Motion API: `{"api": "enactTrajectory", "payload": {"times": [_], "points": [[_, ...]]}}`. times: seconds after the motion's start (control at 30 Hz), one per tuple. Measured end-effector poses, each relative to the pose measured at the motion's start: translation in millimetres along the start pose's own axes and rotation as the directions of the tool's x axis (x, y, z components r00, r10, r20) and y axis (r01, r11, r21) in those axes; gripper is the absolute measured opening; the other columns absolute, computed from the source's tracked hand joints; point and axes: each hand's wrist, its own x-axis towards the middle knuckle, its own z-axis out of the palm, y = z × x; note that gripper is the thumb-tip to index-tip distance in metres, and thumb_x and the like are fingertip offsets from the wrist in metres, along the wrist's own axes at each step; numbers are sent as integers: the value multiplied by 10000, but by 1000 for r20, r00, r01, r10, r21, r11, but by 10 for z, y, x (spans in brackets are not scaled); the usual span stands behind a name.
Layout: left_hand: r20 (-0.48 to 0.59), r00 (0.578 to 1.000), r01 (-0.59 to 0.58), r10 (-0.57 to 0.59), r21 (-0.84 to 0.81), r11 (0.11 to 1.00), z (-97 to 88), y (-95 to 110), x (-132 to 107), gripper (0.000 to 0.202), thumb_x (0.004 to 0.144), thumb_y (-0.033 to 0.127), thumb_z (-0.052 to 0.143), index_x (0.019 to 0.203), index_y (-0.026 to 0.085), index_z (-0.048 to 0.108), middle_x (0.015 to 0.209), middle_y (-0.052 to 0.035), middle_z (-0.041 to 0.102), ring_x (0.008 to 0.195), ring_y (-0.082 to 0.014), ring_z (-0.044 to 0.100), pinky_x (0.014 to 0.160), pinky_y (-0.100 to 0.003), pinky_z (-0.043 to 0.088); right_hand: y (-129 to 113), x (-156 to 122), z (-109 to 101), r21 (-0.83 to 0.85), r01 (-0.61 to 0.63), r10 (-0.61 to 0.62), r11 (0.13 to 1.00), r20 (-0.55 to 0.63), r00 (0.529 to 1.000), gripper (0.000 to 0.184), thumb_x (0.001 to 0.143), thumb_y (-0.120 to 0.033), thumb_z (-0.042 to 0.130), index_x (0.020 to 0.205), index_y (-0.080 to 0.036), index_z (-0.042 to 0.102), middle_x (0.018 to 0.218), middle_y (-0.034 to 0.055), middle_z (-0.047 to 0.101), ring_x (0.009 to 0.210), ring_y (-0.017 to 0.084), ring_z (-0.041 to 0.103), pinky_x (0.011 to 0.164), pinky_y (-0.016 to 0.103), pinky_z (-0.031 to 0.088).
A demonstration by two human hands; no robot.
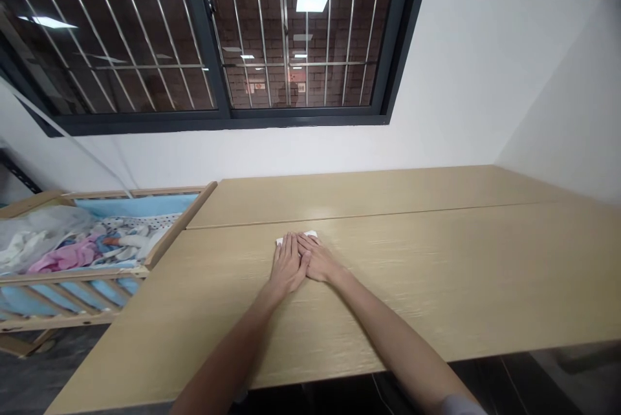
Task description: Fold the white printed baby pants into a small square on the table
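The table was pale wood with a fine grain. A white cloth showed under the hands. The crib was light wood with blue lining, holding pink and spotted white clothes. The window frame was dark grey.

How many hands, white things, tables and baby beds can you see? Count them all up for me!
Hands: 2, the left hand and the right hand, lying flat side by side
White folded thing under the fingertips: 1
Wooden table: 1
Wooden crib full of clothes: 1
Total: 5
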Motion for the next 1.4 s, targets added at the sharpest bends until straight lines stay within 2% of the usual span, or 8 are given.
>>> {"api": "enactTrajectory", "payload": {"times": [0.43, 0.67, 0.83, 1.03, 1.17, 1.23, 1.3, 1.4], "points": [[86, 996, -8, 7, 7, 1000, 9, -126, 60, 803, 1013, 593, 115, 1554, 2, 174, 1633, -201, 150, 1528, -269, 99, 1254, -465, 122, 54, 4, -15, -8, 20, -20, 1000, 0, 1000, 569, 1007, -285, 348, 1542, -93, 343, 1578, 129, 379, 1490, 236, 284, 1244, 416, 177], [84, 996, -13, 11, 22, 1000, -1, -144, 64, 781, 1017, 584, 144, 1556, 21, 191, 1637, -185, 156, 1529, -258, 104, 1256, -447, 118, 89, -10, -49, 40, -31, 31, 999, 3, 1000, 560, 1045, -379, 279, 1546, -139, 346, 1570, 104, 398, 1487, 211, 297, 1247, 423, 150], [55, 998, 24, -27, 49, 998, 2, -174, 63, 793, 1014, 577, 174, 1541, -14, 211, 1625, -224, 166, 1526, -296, 104, 1247, -469, 146, 92, -20, -56, 38, -42, 41, 998, 15, 999, 573, 1042, -389, 263, 1564, -154, 305, 1594, 91, 356, 1501, 209, 258, 1248, 433, 113], [8, 998, 61, -61, 56, 997, 53, -261, 43, 809, 1003, 602, 187, 1538, -5, 218, 1621, -235, 179, 1521, -328, 129, 1229, -506, 167, 176, -56, -71, 87, -177, 173, 980, 49, 984, 622, 1038, -465, 232, 1577, -156, 271, 1630, 103, 262, 1524, 235, 191, 1240, 458, 98], [-13, 999, 49, -49, 43, 998, -13, -397, 47, 839, 998, 604, 225, 1511, -60, 220, 1592, -304, 202, 1508, -382, 151, 1202, -554, 199, 289, -111, -99, 175, -327, 316, 929, 84, 945, 695, 1034, -537, 177, 1582, -114, 234, 1633, 134, 230, 1528, 254, 181, 1233, 480, 127], [-27, 1000, 7, -6, 29, 1000, -133, -479, 60, 830, 1000, 592, 250, 1504, -67, 219, 1584, -315, 216, 1501, -388, 174, 1191, -553, 217, 341, -137, -145, 216, -388, 387, 896, 47, 921, 711, 1032, -542, 182, 1580, -92, 230, 1630, 163, 229, 1522, 281, 194, 1223, 502, 158], [-46, 997, -65, 66, 10, 998, -287, -544, 70, 767, 1003, 579, 297, 1510, 4, 258, 1580, -266, 282, 1483, -354, 243, 1184, -520, 242, 371, -152, -213, 264, -391, 421, 882, -66, 905, 688, 1035, -514, 212, 1568, -82, 263, 1620, 182, 260, 1511, 293, 226, 1213, 500, 196], [-54, 981, -188, 186, -22, 982, -470, -578, 65, 598, 979, 571, 432, 1420, 167, 449, 1452, -143, 508, 1358, -287, 439, 1138, -459, 318, 358, -154, -321, 336, -269, 365, 903, -266, 892, 571, 1038, -423, 268, 1508, -126, 397, 1541, 161, 418, 1445, 259, 350, 1190, 450, 271]]}}
